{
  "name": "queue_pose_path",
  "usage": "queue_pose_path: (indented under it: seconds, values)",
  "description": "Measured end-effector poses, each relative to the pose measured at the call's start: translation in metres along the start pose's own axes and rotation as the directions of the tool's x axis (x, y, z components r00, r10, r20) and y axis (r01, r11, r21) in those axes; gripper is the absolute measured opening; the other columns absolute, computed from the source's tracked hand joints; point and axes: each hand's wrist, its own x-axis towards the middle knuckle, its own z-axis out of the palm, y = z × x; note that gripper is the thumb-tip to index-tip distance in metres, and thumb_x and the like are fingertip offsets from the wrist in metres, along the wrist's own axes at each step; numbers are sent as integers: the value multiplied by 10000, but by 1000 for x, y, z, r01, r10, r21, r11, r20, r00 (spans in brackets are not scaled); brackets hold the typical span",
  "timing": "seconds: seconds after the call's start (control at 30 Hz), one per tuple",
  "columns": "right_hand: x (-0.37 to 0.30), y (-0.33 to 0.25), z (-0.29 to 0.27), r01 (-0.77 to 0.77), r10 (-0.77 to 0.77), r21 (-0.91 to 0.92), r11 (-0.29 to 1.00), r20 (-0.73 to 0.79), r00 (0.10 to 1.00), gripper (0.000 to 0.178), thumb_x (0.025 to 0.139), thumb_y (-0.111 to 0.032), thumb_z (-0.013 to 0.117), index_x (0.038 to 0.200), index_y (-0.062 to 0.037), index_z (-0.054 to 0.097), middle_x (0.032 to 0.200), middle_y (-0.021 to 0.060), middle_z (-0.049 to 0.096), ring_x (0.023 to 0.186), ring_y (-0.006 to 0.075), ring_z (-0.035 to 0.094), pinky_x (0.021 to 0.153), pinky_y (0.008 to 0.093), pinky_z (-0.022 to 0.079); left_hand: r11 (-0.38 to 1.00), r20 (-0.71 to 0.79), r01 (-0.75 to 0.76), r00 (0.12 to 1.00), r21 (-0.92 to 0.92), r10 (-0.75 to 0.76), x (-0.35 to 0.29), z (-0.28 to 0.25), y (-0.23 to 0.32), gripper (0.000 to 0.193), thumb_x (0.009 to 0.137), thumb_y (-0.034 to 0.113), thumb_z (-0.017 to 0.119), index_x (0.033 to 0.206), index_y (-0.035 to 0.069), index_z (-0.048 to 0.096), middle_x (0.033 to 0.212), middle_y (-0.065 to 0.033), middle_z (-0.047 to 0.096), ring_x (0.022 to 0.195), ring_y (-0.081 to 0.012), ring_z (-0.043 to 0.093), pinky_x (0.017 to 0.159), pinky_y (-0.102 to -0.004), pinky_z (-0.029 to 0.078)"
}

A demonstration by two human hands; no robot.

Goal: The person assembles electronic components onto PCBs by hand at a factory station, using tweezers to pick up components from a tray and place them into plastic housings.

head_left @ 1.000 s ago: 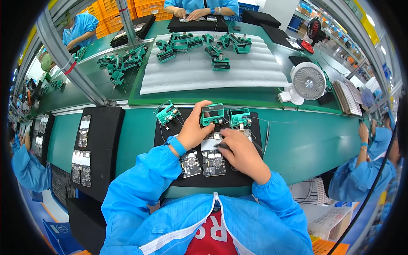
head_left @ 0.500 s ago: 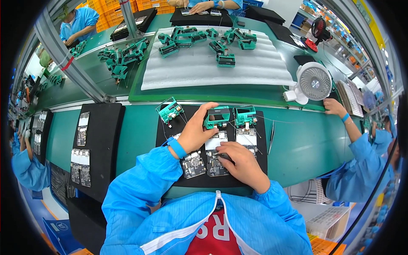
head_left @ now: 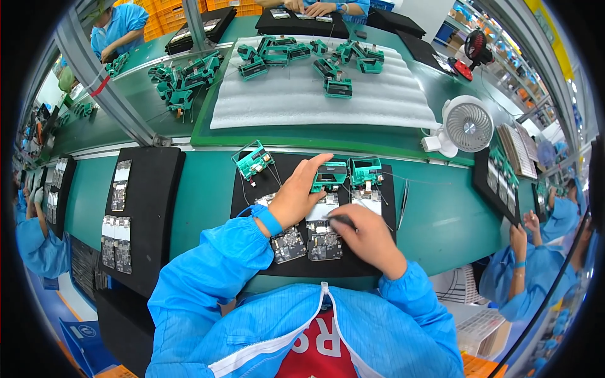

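Observation:
My left hand [head_left: 295,194] grips a green plastic frame [head_left: 330,176] between thumb and fingers, at the upper end of the middle circuit board [head_left: 324,240]. Over that board's white part, my right hand [head_left: 373,238] is closed on a small dark-handled tool [head_left: 342,220]; motion blurs it, and its tip cannot be made out. Another board [head_left: 288,244] lies to the left, partly under my left wrist. A second green frame [head_left: 253,160] rests at the mat's far left corner. To the right, a third green frame [head_left: 365,171] sits above a board with a white part [head_left: 367,200].
My work lies on a black foam mat [head_left: 265,268]. Thin tweezers [head_left: 403,205] lie beside it. A white fan [head_left: 467,124] stands at the far right. More green frames [head_left: 338,88] are on white foam [head_left: 271,113] ahead. A co-worker's hands [head_left: 518,242] are near a loaded black mat [head_left: 496,189].
My right hand has shifted slightly away from me along the board. My left hand stays on the frame. At right, a co-worker's black mat with boards and green frames has come onto the table.

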Motion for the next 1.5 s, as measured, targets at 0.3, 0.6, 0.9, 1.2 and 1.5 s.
queue_pose_path:
  seconds: [0.3, 0.6, 0.9, 1.2, 1.5]
  values:
    - [42, 21, 3, 329, -322, -481, 812, 100, 941, 172, 756, -87, 747, 899, -85, 652, 809, 72, 637, 785, 266, 654, 668, 414, 508, 999, 22, 21, 1000, -48, -20, 0, -2, -4, 818, 820, -91, 679, 1512, 194, 349, 1130, -193, 534, 1049, -425, 575, 889, -452, 493]
    - [48, 12, 10, 330, -291, -546, 770, 160, 943, 129, 779, -85, 643, 899, -59, 603, 817, 63, 614, 772, 253, 633, 646, 390, 495, 996, 52, 62, 997, -57, -59, 0, -2, -7, 858, 801, -95, 690, 1523, 211, 342, 1117, -176, 534, 1022, -409, 579, 871, -452, 497]
    - [47, 18, 8, 253, -244, -523, 814, 88, 966, 169, 764, -115, 734, 898, -87, 634, 811, 64, 624, 779, 276, 646, 652, 414, 497, 991, 27, -98, 995, 88, 96, 1, -33, 12, 855, 799, 24, 752, 1540, 160, 349, 1269, -169, 521, 1129, -387, 555, 994, -451, 474]
    - [47, 13, 10, 321, -345, -462, 827, 34, 938, 205, 755, -46, 764, 900, -11, 623, 1241, 159, 643, 1164, 364, 598, 959, 449, 503, 756, -467, 410, 870, 511, -156, -35, -85, -49, 692, 783, 436, 773, 1328, 60, 571, 1184, -140, 569, 1148, -348, 486, 943, -459, 422]
    - [24, -24, 23, 203, -190, -41, 978, 217, 958, 188, 818, -97, 762, 983, -56, 682, 967, 122, 703, 951, 345, 659, 865, 444, 512, 963, -414, 267, 882, 45, -226, -34, -92, -26, 549, 783, 124, 774, 1275, 118, 531, 1101, -118, 631, 974, -305, 629, 856, -428, 513]
